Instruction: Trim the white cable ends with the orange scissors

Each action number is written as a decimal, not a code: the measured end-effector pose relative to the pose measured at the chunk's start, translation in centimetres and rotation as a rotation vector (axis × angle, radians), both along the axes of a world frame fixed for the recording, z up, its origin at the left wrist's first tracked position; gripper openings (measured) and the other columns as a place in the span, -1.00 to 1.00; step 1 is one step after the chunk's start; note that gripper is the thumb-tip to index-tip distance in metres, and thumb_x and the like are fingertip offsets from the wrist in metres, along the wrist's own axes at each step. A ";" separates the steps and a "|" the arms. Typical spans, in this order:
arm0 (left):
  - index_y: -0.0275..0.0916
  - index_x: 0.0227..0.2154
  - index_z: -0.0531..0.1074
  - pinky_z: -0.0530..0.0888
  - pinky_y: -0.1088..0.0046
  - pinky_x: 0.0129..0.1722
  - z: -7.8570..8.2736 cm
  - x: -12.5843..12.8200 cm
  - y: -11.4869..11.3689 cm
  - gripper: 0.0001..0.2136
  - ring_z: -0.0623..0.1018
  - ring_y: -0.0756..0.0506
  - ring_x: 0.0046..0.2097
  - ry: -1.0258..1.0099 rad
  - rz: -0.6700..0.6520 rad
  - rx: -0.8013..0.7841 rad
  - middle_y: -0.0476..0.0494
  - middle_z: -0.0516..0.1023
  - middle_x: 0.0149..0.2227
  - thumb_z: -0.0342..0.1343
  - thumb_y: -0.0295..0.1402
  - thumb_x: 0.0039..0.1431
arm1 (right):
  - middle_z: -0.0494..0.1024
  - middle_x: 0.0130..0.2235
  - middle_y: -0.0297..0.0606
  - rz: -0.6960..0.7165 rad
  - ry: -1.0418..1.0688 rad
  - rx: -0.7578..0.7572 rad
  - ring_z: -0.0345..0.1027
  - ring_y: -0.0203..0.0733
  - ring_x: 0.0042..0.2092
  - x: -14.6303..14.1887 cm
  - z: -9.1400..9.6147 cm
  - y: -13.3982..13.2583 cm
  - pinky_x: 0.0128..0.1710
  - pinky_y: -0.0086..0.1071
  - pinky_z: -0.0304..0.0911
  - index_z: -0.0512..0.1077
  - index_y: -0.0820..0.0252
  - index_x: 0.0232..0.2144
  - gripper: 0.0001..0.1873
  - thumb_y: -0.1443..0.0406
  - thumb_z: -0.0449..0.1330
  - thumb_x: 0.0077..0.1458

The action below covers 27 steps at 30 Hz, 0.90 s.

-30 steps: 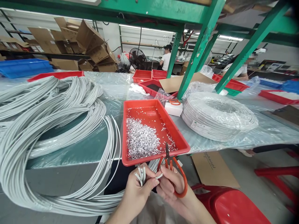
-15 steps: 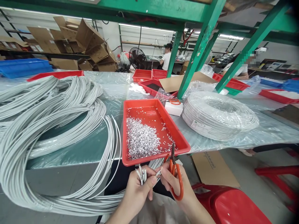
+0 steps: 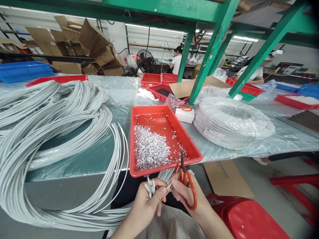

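Gripping a small bundle of white cable ends [image 3: 150, 186], the left hand [image 3: 147, 204] is clenched, its fingers [image 3: 159, 194] wrapped around the bundle so that the cut ends stand up just above the knuckles. One cable end [image 3: 168, 187] is pinched between the fingertips of both hands, where the two hands meet. The right hand [image 3: 185, 196] is closed on orange-handled scissors [image 3: 186, 181]; the handle loops sit around its fingers [image 3: 178, 191] and the blades point up and away from them, over the near rim of the red tray [image 3: 193, 147]. Silver foil scraps [image 3: 149, 149] are heaped in that tray, just beyond the fingers on the table [image 3: 99, 156]. Long white cables [image 3: 50, 132] are looped to the left of the fingers, and a wound cable coil [image 3: 233, 122] lies farther off on the right.
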<state>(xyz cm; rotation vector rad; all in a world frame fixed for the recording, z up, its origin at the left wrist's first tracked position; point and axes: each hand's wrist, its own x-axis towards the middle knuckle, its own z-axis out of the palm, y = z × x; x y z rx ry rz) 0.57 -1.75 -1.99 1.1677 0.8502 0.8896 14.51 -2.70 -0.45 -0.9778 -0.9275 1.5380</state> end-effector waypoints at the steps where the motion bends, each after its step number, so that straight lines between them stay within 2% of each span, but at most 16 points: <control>1: -0.32 -0.57 0.33 0.08 0.61 -0.73 0.0 0.1 0.0 -0.58 0.23 0.13 -0.75 0.012 0.009 0.004 0.04 0.30 -0.64 0.09 0.02 -0.01 | 0.22 -0.74 -0.47 -0.005 -0.034 0.021 -0.04 -0.41 -0.65 0.2 0.1 0.0 -0.61 -0.45 -0.16 0.42 0.27 -0.63 -0.65 0.10 0.34 -0.15; 3: -0.32 -0.53 0.36 0.08 0.62 -0.74 0.0 0.2 -0.1 -0.60 0.21 0.13 -0.74 0.023 0.015 0.015 0.04 0.29 -0.64 0.10 0.00 0.00 | 0.26 -0.73 -0.46 -0.003 -0.013 0.021 -0.02 -0.41 -0.65 0.4 0.1 0.0 -0.61 -0.45 -0.15 0.42 0.28 -0.66 -0.71 0.19 0.39 -0.19; 5: -0.32 -0.53 0.38 0.10 0.61 -0.72 0.0 0.2 -0.2 -0.65 0.21 0.13 -0.72 0.024 0.022 0.053 0.06 0.27 -0.64 0.12 -0.06 0.02 | 0.27 -0.74 -0.46 0.024 0.095 -0.025 -0.03 -0.41 -0.64 0.4 0.0 0.0 -0.61 -0.46 -0.12 0.39 0.27 -0.68 -0.71 0.23 0.39 -0.19; 9: -0.32 -0.56 0.42 0.19 0.61 -0.67 0.0 0.2 -0.2 -0.72 0.27 0.11 -0.66 -0.002 0.066 0.123 0.06 0.25 -0.58 0.16 -0.16 0.03 | 0.08 -0.77 -0.60 0.133 0.348 -0.211 -0.21 -0.49 -0.73 -0.1 -0.6 -0.3 -0.68 -0.50 -0.17 0.24 0.21 -0.70 -0.61 0.15 0.31 -0.10; 11: -0.31 -0.58 0.41 0.21 0.60 -0.66 0.0 0.2 -0.1 -0.72 0.26 0.10 -0.64 -0.031 0.068 0.123 0.06 0.24 -0.59 0.19 -0.16 -0.01 | -0.02 -0.77 -0.65 0.172 0.383 -0.264 -0.32 -0.53 -0.77 -0.3 -0.9 -0.3 -0.72 -0.51 -0.22 0.21 0.19 -0.69 -0.60 0.13 0.29 -0.09; 13: -0.31 -0.58 0.40 0.21 0.60 -0.66 -0.1 0.2 0.0 -0.70 0.26 0.09 -0.64 -0.057 0.053 0.104 0.07 0.25 -0.61 0.20 -0.14 -0.03 | -0.03 -0.77 -0.66 0.169 0.387 -0.265 -0.33 -0.53 -0.77 -0.4 -0.9 -0.2 -0.73 -0.51 -0.20 0.23 0.20 -0.68 -0.61 0.13 0.29 -0.08; 17: -0.31 -0.58 0.37 0.16 0.59 -0.66 -0.4 0.1 0.1 -0.65 0.23 0.12 -0.73 -0.065 -0.008 0.041 0.10 0.26 -0.74 0.14 -0.08 0.02 | 0.12 -0.76 -0.57 0.035 0.299 -0.135 -0.12 -0.46 -0.69 -0.2 -0.5 -0.2 -0.64 -0.51 -0.09 0.35 0.22 -0.65 -0.71 0.21 0.35 -0.11; 20: -0.31 -0.57 0.35 0.06 0.62 -0.75 -0.5 0.0 0.4 -0.63 0.18 0.14 -0.78 -0.075 -0.103 -0.058 0.08 0.29 -0.71 0.10 -0.04 0.03 | 0.34 -0.67 -0.43 -0.168 -0.067 0.165 0.11 -0.37 -0.61 -0.2 0.0 -0.4 -0.58 -0.48 0.01 0.43 0.22 -0.64 -0.82 0.37 0.37 -0.16; 22: -0.32 -0.53 0.37 -0.01 0.64 -0.79 -0.4 -0.2 0.5 -0.63 0.14 0.16 -0.78 -0.075 -0.152 -0.108 0.08 0.29 -0.70 0.09 -0.04 0.04 | 0.41 -0.64 -0.38 -0.241 -0.262 0.333 0.20 -0.30 -0.58 -0.3 0.3 -0.3 -0.54 -0.45 0.06 0.45 0.20 -0.64 -0.85 0.39 0.34 -0.12; 24: -0.32 -0.51 0.37 -0.03 0.65 -0.80 -0.3 -0.4 0.6 -0.63 0.11 0.17 -0.78 -0.071 -0.146 -0.107 0.10 0.27 -0.71 0.08 -0.04 0.05 | 0.38 -0.66 -0.37 -0.248 -0.291 0.368 0.18 -0.30 -0.59 -0.3 0.4 0.1 -0.57 -0.43 0.05 0.43 0.19 -0.63 -0.83 0.33 0.28 -0.06; 27: -0.33 -0.50 0.38 -0.02 0.65 -0.78 -0.5 -0.7 0.4 -0.62 0.12 0.17 -0.77 -0.078 -0.110 -0.082 0.10 0.27 -0.71 0.07 -0.04 0.07 | 0.22 -0.68 -0.45 -0.272 -0.260 0.327 0.01 -0.35 -0.64 0.0 0.5 1.0 -0.64 -0.45 -0.05 0.36 0.17 -0.61 -0.75 0.20 0.20 0.03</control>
